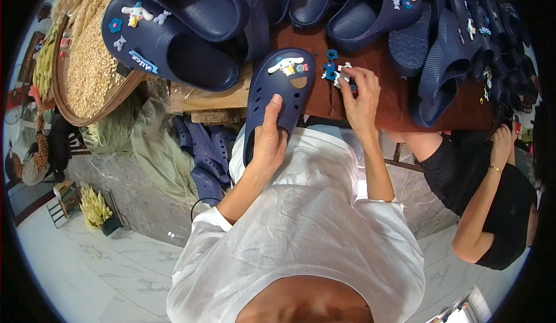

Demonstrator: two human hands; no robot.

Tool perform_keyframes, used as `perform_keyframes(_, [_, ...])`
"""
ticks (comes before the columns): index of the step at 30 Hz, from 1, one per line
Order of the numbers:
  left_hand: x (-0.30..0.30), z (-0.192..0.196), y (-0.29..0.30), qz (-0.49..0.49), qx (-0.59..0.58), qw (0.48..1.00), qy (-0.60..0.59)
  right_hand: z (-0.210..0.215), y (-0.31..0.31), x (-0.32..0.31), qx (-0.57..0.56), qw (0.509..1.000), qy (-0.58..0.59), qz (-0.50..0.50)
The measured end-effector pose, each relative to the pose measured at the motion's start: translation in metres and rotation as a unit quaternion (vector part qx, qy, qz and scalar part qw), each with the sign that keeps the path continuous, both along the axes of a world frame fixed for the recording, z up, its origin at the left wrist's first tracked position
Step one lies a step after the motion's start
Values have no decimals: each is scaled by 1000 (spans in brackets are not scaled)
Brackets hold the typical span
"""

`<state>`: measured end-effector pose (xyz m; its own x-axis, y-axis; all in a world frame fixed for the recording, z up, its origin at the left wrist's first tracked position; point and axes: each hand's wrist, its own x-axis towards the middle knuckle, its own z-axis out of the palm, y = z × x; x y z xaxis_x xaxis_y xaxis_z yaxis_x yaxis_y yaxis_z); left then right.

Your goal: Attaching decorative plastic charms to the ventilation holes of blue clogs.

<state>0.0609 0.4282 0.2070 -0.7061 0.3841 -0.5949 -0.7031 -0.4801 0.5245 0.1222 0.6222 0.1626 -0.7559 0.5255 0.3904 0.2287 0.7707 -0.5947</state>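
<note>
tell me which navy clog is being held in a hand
The clog at the table's near edge, gripped by the left hand. It bears a white character charm; the other clogs lie untouched on the table or below it.

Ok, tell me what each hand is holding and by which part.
Left hand grips the navy blue foam clog at its heel end. Right hand pinches small blue and white charms with its fingertips.
</note>
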Motion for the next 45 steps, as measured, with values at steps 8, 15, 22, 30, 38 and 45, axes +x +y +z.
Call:
perform_keyframes(8, [0, 3, -1, -7, 5, 1000, -8, 2, -11, -9, 72, 996, -57, 7])
perform_keyframes(15, [0, 1, -2, -12, -4, 1000, -16, 1, -11, -10, 89, 995, -35, 8])
perform_keyframes(22, [-1, 0, -1, -13, 12, 1000, -26, 28, -36, -3, -186, 978, 32, 86])
perform_keyframes(30, [11, 0, -3, -11, 12, 1000, 18, 25, -66, -4, -510, 852, 49, 108])
perform_keyframes(38, [21, 2, -11, -72, -27, 992, 99, 26, -67, -3, -412, 905, 39, 101])
perform_keyframes(45, [27, 0, -14, -83, -106, 974, 185, 34, -66, -1, -459, 882, 30, 106])
